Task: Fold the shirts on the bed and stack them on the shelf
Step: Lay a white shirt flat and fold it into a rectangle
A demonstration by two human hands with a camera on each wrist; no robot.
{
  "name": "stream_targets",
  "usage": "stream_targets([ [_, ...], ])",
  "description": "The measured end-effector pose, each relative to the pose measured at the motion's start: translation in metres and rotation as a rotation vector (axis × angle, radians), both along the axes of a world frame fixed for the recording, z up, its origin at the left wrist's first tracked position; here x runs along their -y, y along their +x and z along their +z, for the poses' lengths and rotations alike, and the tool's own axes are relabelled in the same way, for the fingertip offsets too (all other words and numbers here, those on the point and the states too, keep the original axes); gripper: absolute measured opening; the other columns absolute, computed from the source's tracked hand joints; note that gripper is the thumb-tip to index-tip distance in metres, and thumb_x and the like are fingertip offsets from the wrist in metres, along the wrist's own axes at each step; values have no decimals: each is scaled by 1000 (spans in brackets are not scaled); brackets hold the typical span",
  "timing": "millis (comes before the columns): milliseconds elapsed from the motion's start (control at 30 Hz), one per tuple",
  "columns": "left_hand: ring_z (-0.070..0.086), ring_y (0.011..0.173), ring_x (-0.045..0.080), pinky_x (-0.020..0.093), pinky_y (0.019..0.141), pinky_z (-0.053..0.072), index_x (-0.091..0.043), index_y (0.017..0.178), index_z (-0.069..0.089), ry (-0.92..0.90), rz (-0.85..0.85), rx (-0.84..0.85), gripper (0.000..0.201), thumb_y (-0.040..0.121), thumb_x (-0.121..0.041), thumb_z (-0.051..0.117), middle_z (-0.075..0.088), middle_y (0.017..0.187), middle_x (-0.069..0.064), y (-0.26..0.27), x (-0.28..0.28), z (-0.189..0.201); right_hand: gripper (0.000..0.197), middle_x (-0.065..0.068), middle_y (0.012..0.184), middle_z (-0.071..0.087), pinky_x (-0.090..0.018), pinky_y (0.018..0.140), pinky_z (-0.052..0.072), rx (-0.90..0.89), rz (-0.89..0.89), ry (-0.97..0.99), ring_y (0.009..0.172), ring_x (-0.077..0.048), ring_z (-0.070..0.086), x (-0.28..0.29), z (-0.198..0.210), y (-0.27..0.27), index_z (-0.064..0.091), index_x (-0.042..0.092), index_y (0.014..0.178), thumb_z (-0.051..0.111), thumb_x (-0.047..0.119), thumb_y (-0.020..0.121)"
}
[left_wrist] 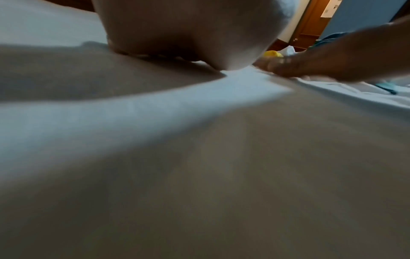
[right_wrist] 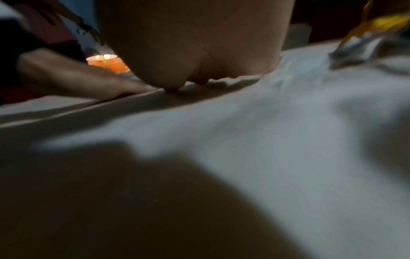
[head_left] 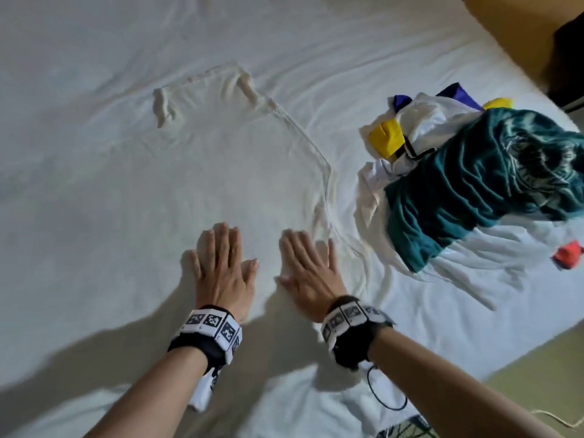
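Observation:
A cream-white shirt [head_left: 227, 159] lies spread flat on the white bed [head_left: 94, 74], its rolled collar and sleeve at the far side. My left hand [head_left: 221, 263] presses palm-down on its near part with fingers straight. My right hand [head_left: 308, 267] lies flat beside it, fingers spread, close to the shirt's wrinkled right edge. To the right is a heap of unfolded shirts: a teal one [head_left: 480, 181] on top of a white, yellow and blue one [head_left: 410, 128]. Both wrist views show only a palm low over pale cloth [left_wrist: 155, 113] [right_wrist: 288, 122].
A small red-orange item [head_left: 567, 252] lies at the heap's right end. The bed's right edge meets a wooden floor [head_left: 518, 36] at the upper right and a yellowish floor [head_left: 537, 380] at the lower right. A black cord [head_left: 382, 396] hangs from my right wristband.

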State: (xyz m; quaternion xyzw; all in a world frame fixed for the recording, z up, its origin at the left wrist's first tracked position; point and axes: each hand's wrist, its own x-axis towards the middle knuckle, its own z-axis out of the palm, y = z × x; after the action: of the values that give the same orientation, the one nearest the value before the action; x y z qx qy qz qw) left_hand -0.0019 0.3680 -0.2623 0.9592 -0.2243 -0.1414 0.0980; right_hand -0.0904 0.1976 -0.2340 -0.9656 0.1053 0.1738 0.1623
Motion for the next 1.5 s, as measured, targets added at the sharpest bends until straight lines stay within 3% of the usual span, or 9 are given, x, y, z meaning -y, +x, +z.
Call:
stream_targets([
  [200,14,147,35,64,113,15,-17,153,28,94,65,8,70,93,-53,23,16,161,13,-59,-70,5,68,-2,161,-18,-64,113,-10,-107,-524,-139,147,-21,-20,32,9,-49,-3,15,155,24,48,101],
  [300,12,147,37,65,112,16,-17,153,26,112,46,-46,68,93,-50,24,14,161,16,-94,-97,17,65,-6,163,-5,-57,115,-12,73,-243,-118,149,-24,-11,-12,26,-81,11,16,155,34,41,100],
  [467,19,145,35,59,112,21,-11,144,41,-48,-3,-94,60,93,-42,35,23,157,18,-147,-129,35,63,-15,140,42,-63,107,28,145,30,33,133,-34,36,-98,33,-149,43,12,138,55,47,87],
  [600,46,122,39,52,100,39,-10,123,57,-137,39,-41,46,83,-35,55,43,139,17,-170,-146,50,103,-13,155,22,-71,111,4,-53,215,-4,147,-34,10,-127,26,-188,22,20,152,56,75,72],
  [733,50,110,30,47,93,40,-21,118,59,-74,3,-61,55,65,-36,67,48,126,5,-181,-160,58,114,-12,162,4,-65,114,4,-47,237,10,149,-32,-2,-117,25,-204,14,24,154,76,36,60],
  [900,47,121,32,52,97,40,-22,128,57,-46,-11,-39,71,58,-13,66,47,141,6,-176,-170,54,82,-9,155,32,-49,116,27,194,104,84,145,-28,26,-95,17,-213,45,20,144,67,-4,68],
  [1133,44,135,33,56,108,37,-12,141,50,-149,-31,-13,85,61,8,70,49,145,8,-166,-195,47,44,3,104,70,-34,76,55,402,-185,187,96,-22,65,-66,46,-183,72,18,100,43,13,68],
  [1367,72,70,28,36,62,58,-22,103,77,-316,126,22,49,63,6,82,76,87,6,-97,-195,80,30,2,94,74,-29,74,52,504,-313,209,82,-19,70,-27,82,-88,75,18,96,61,5,72],
  [1500,71,64,31,35,62,55,-20,96,78,-337,145,-13,29,72,-4,82,74,76,9,-49,-182,82,35,1,90,75,-29,72,51,478,-289,195,81,-22,69,-18,96,-21,75,21,92,57,-1,72],
])
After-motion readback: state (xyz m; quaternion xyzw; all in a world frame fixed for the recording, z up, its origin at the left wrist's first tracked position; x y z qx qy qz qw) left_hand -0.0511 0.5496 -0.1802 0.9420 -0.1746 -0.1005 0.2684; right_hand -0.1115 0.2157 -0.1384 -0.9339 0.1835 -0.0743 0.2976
